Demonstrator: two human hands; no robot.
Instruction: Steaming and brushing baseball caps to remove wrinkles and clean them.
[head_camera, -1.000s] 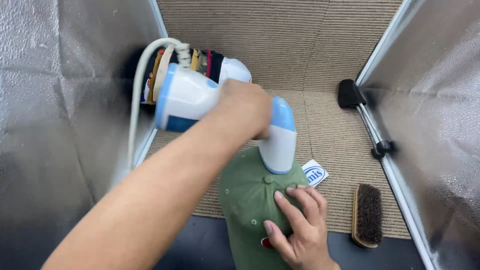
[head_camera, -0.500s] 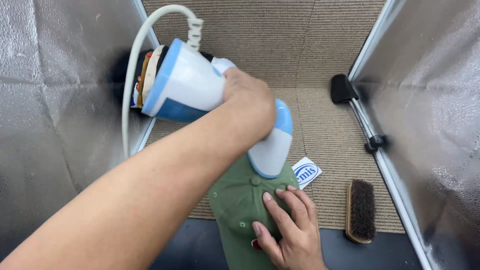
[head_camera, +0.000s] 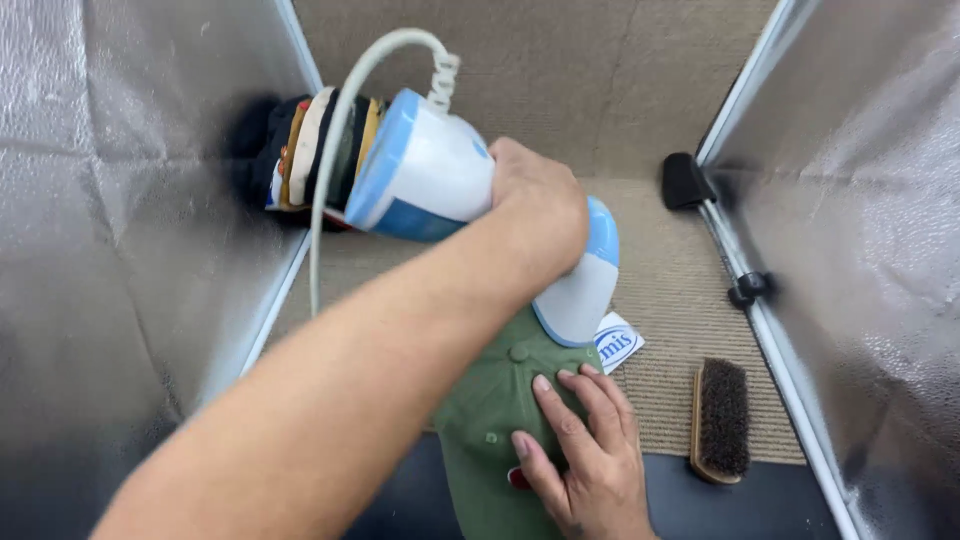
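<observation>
Steamer (head_camera: 470, 190) tilted higher; left hand (head_camera: 535, 205) fingers gripping it; right hand (head_camera: 585, 455) flat on green cap (head_camera: 490, 415).

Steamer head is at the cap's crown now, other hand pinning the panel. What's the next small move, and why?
Probably slide the steamer head slowly down over the green cap, toward the right hand. The left hand has the nozzle at the crown button, and the right hand is pressing the panel below it flat. Shift those fingers aside first, as they lie close to the nozzle.
</observation>
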